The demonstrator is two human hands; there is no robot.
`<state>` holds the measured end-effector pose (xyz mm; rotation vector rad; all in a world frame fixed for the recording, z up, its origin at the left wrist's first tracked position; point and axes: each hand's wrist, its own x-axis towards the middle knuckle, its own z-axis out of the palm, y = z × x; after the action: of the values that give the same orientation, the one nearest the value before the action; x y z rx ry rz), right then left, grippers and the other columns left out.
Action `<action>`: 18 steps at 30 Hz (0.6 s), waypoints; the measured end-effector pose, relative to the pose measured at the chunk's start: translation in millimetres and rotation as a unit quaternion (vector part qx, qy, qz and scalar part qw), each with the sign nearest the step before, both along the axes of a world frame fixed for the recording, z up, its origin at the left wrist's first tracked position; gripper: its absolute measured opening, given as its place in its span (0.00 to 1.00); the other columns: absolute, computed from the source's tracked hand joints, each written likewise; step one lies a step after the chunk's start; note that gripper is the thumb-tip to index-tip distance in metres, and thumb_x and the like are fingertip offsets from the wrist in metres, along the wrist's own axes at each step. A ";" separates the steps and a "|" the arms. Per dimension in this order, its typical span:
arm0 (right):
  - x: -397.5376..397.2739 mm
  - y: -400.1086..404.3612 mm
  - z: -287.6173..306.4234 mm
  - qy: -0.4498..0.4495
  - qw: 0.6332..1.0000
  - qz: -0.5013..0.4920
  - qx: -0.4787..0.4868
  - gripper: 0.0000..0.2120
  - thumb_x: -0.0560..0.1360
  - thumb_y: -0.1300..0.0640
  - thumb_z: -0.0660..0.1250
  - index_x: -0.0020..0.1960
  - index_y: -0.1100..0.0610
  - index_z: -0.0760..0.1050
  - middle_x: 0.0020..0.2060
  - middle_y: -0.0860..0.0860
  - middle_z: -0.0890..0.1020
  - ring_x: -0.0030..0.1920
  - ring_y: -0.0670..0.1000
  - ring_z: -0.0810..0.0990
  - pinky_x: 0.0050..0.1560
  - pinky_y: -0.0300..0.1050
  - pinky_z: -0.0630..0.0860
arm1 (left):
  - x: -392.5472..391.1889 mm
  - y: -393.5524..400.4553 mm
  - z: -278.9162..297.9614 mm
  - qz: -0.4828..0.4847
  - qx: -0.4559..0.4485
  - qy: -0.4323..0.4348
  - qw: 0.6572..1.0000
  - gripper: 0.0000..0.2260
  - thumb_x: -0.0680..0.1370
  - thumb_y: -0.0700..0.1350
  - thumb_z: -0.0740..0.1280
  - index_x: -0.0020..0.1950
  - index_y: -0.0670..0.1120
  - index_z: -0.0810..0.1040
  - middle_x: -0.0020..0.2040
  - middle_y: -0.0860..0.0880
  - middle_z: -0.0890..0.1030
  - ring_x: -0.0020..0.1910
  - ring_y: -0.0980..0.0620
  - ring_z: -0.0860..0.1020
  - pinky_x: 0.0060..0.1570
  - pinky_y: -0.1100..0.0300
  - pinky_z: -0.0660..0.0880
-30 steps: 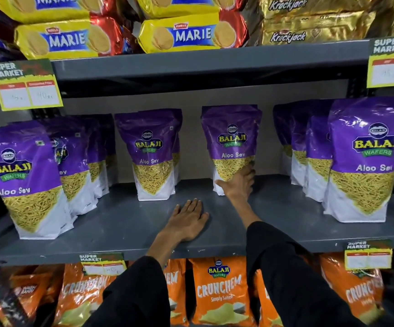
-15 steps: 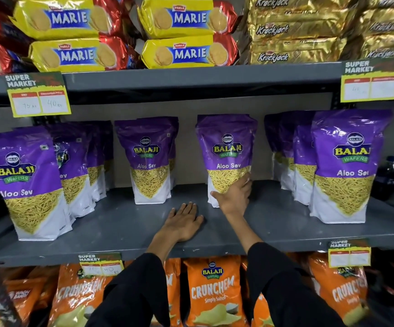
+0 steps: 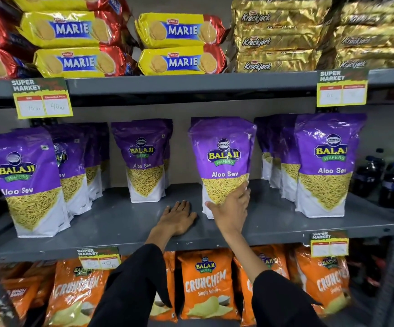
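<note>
A purple Balaji Aloo Sev pouch [image 3: 223, 159] stands upright on the grey middle shelf [image 3: 120, 223], a little right of centre. My right hand [image 3: 232, 211] grips its lower front, thumb at the left bottom corner and fingers round the right side. My left hand [image 3: 178, 218] rests flat on the shelf just left of that pouch, fingers straight, holding nothing.
More Aloo Sev pouches stand left [image 3: 29, 182], behind [image 3: 144, 159] and right [image 3: 326, 166]. Marie packs [image 3: 179, 46] and Krackjack packs [image 3: 276, 41] fill the shelf above. Orange Crunchem bags [image 3: 205, 284] sit below. Dark bottles [image 3: 392, 182] stand at far right.
The gripped pouch has come forward toward the shelf's front edge with my right hand. My left hand stays flat on the shelf. The view has tilted slightly upward.
</note>
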<state>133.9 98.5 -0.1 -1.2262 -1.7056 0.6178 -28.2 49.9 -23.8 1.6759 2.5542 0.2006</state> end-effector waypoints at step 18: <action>38.5 -42.0 -8.3 0.025 0.999 0.006 0.031 0.62 0.65 0.41 0.79 0.81 0.59 0.41 0.80 0.64 0.55 0.81 0.65 0.56 0.74 0.63 0.68 | 6.8 -6.2 4.7 -0.011 0.007 0.009 1.000 0.31 0.83 0.59 0.46 0.83 0.45 0.50 0.84 0.46 0.49 0.82 0.48 0.47 0.79 0.44 0.46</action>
<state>172.4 56.5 -8.4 -1.1488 -1.6793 0.5938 -21.4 43.8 -19.1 1.7184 2.5518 0.2038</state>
